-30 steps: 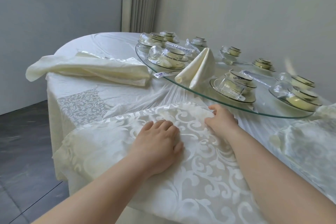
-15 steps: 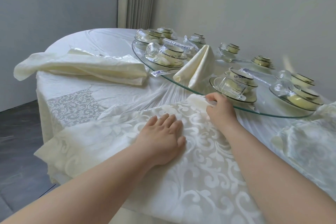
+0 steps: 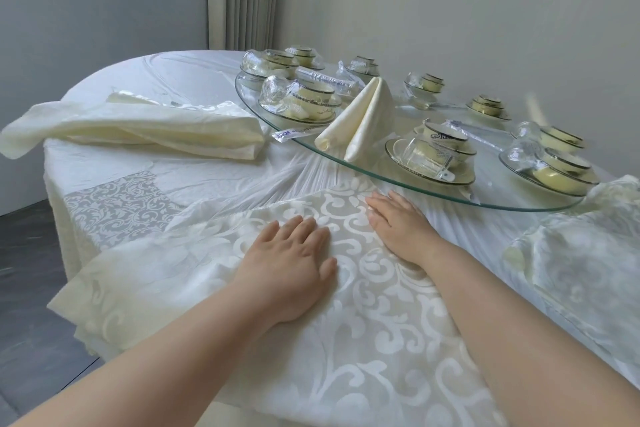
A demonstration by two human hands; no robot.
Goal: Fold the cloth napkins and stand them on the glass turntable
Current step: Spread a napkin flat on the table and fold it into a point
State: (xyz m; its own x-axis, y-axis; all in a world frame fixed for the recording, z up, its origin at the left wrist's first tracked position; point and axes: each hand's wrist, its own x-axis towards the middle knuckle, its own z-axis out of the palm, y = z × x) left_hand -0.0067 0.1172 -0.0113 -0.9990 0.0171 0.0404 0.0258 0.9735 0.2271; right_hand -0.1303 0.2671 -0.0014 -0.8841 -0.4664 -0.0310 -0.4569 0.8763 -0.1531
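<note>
Head view: the left hand (image 3: 291, 263) presses palm-down on the damask napkin (image 3: 363, 340) spread over the desk (image 3: 166, 80) near its edge. The right hand (image 3: 398, 222), well apart from it, lies flat with straight fingers, gripping nothing. Smoothing outward from the centre should give crisp creases. The glass turntable (image 3: 512, 209) rim overhangs just beyond the right hand, so the freer room is to the left.
</note>
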